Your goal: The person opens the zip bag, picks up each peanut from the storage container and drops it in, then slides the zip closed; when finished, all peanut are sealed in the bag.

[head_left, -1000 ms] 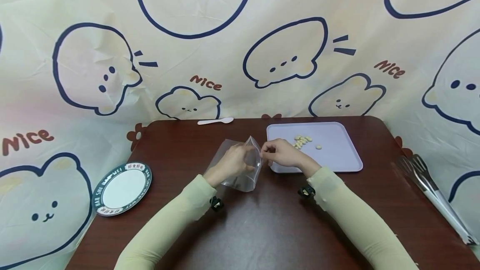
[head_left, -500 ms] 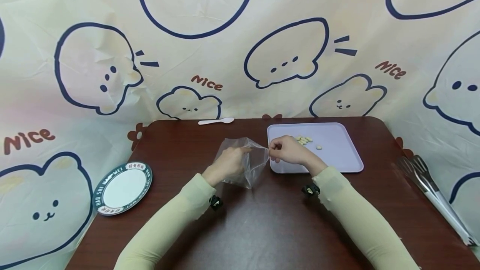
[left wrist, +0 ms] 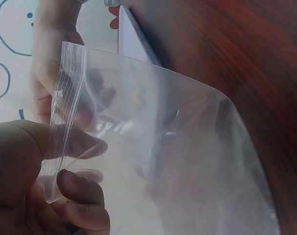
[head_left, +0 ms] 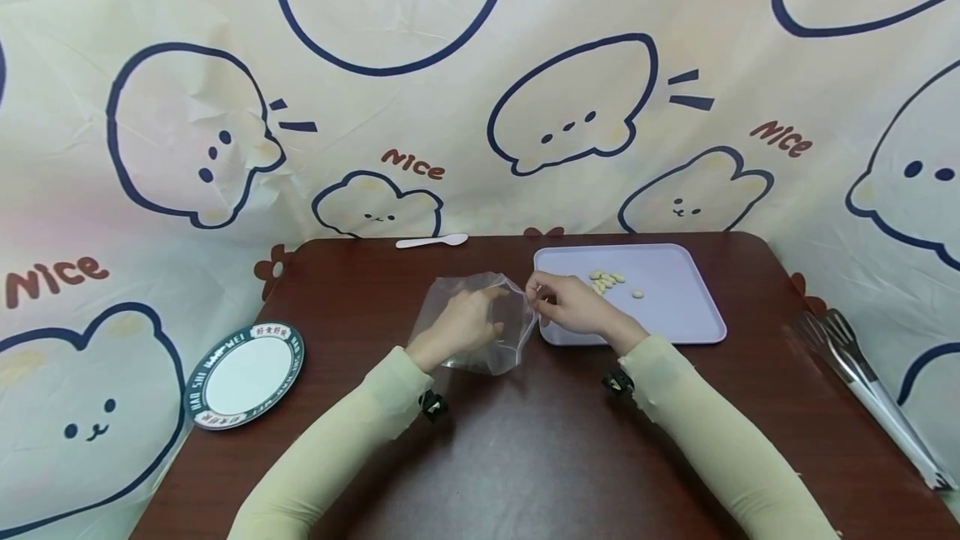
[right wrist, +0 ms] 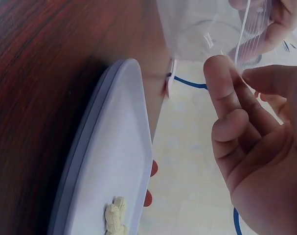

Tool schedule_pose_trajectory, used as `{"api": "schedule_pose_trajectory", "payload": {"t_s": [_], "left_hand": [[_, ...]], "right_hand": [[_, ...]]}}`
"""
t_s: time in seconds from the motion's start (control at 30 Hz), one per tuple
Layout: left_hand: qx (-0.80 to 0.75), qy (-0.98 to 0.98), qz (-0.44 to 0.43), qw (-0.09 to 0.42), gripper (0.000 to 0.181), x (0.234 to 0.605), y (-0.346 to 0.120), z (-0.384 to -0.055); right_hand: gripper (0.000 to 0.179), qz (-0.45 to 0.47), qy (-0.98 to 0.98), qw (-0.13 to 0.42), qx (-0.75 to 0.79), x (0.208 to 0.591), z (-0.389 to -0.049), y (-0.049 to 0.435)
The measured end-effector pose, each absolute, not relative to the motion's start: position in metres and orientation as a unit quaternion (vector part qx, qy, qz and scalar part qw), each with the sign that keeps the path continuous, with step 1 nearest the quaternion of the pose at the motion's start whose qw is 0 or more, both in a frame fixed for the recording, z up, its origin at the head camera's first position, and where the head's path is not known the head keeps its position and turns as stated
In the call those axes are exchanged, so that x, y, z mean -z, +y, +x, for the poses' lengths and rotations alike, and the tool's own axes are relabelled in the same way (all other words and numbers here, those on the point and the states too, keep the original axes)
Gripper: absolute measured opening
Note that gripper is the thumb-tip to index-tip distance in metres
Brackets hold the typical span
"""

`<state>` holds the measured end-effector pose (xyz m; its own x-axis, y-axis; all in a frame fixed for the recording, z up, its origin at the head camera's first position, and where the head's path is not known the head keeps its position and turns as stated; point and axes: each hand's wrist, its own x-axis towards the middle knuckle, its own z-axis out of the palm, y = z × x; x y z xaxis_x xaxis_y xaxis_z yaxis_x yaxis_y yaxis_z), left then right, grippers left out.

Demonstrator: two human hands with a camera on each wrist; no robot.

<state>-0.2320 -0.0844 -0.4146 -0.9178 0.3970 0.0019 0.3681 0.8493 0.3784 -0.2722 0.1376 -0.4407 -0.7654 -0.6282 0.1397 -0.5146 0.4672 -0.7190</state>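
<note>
A clear zip-lock bag [head_left: 487, 352] stands between both hands above the table, its ribbed zip edge [left wrist: 70, 93] spread so the mouth is apart. My left hand [head_left: 461, 323] holds the bag's near side, with its thumb and curled fingers around the zip edge in the left wrist view. At the opposite corner of the mouth, my right hand [head_left: 566, 304] pinches the rim between thumb and fingertips. Through the bag's film the left fingers show. Just beyond the right hand, small cream-coloured pieces [head_left: 606, 278] lie on a pale lilac tray [head_left: 675, 307].
A round plate with a green rim [head_left: 296, 352] sits at the table's left edge. Along the back edge lies a white spoon [head_left: 431, 242]. Metal tongs with fork-like ends [head_left: 862, 386] rest at the right edge. A patterned cloth [head_left: 465, 115] hangs behind the brown table [head_left: 525, 457].
The bag's mouth has spread wider. My right hand moved right and slightly up with the rim, then a little back left. My left hand stays near the same spot, its fingers shifting.
</note>
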Motion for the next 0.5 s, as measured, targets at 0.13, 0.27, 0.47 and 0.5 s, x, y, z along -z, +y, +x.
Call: {"api": "schedule_pose_trajectory", "payload": {"t_s": [0.13,0.27,0.47,0.5], "left_hand": [[-0.181,0.963,0.196,0.038,0.055,0.4123,-0.083,-0.2311],[-0.183,0.963,0.195,0.039,0.054,0.412,-0.0825,-0.2308],[-0.19,0.961,0.198,0.043,0.051,0.4116,-0.0824,-0.2303],[-0.193,0.96,0.2,0.045,0.051,0.4115,-0.0824,-0.23]], "right_hand": [[0.018,-0.351,0.866,0.066,0.351,0.4416,-0.2719,0.1366],[0.029,-0.356,0.883,0.059,0.299,0.4401,-0.2708,0.1354],[0.027,-0.367,0.893,0.056,0.253,0.4424,-0.2712,0.1316],[0.026,-0.369,0.894,0.056,0.249,0.4434,-0.2715,0.1306]]}}
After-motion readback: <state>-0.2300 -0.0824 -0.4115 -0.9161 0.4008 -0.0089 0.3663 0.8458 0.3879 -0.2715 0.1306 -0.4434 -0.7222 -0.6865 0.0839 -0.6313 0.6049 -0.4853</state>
